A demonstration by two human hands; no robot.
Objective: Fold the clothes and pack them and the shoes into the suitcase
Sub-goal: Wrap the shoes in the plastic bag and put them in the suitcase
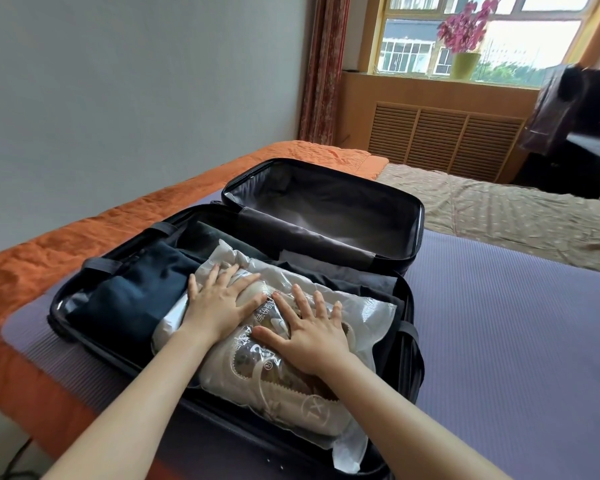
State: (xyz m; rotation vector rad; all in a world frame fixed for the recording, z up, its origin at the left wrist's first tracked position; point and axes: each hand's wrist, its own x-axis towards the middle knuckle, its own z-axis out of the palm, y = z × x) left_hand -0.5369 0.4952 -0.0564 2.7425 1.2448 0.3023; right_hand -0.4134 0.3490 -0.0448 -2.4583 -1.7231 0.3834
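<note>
A black suitcase [411, 299] lies open on the bed, its empty lid half [326, 209] at the back. In the near half sits a clear plastic bag with beige shoes [284, 379] on top of folded dark clothes [136, 289]. My left hand [219, 299] lies flat on the far left part of the bag, fingers spread. My right hand [312, 334] presses flat on the bag's middle, fingers spread too. Neither hand grips anything. More black clothing [343, 275] shows behind the bag.
The suitcase rests on a purple ribbed mat [516, 341] over an orange bedspread [49, 258]. A beige patterned blanket [516, 209] lies at the back right. A grey wall runs along the left; a window with a potted plant [465, 46] is behind.
</note>
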